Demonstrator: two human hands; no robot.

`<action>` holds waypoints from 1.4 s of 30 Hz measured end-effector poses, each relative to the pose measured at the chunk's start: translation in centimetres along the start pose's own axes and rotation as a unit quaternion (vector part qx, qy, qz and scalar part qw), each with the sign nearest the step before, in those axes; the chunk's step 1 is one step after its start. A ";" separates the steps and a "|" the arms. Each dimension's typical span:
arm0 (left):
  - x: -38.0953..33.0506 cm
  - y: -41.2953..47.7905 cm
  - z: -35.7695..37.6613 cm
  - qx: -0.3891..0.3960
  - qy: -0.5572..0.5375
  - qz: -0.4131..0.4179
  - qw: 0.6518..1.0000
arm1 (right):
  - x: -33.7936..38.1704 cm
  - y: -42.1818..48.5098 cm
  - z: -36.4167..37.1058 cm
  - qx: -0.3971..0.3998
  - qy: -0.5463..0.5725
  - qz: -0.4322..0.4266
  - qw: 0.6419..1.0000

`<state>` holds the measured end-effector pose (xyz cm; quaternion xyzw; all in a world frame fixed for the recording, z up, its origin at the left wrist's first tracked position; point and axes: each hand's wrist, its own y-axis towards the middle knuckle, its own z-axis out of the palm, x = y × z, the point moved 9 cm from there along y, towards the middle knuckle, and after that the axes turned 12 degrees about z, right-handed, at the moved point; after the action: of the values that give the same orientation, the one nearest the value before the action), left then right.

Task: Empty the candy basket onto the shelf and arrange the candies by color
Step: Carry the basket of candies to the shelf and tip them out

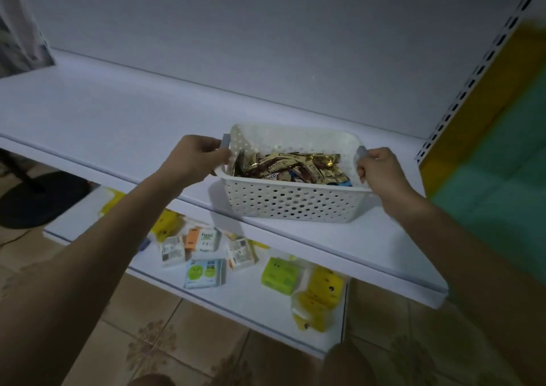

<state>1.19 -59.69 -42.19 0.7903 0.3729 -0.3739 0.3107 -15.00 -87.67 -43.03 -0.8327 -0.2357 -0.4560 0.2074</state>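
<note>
The view was dim, with a cool bluish cast. The basket (291, 199) threw a faint, soft shadow to its left on the shelf (118, 113). Right of the basket a yellow-green panel (496, 155) was blurred, and the shelf's lines bowed outward.

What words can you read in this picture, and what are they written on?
"Choco": on a candy wrapper in the basket.
"Food", or close to it: on a white pack on the lower shelf; blurry, so unsure.
Labels and barcodes on the other packs: too blurred to read.
</note>
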 end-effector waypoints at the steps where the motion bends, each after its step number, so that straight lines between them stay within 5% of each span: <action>1: 0.0 -0.1 -0.1 -0.003 0.006 -0.004 1.000 | 0.0 0.0 0.1 0.001 0.004 -0.001 1.000; 28: 0.8 0.7 0.9 0.020 -0.140 0.058 0.988 | -1.6 0.6 -0.2 -0.010 0.110 0.054 0.992; 42: 2.8 2.3 2.7 0.088 -0.127 -0.041 0.987 | -1.3 0.1 -0.3 -0.033 0.111 0.038 0.993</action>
<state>3.37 -62.01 -45.45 0.7445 0.3282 -0.5151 0.2696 -15.79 -88.20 -44.02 -0.7918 -0.1644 -0.5450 0.2215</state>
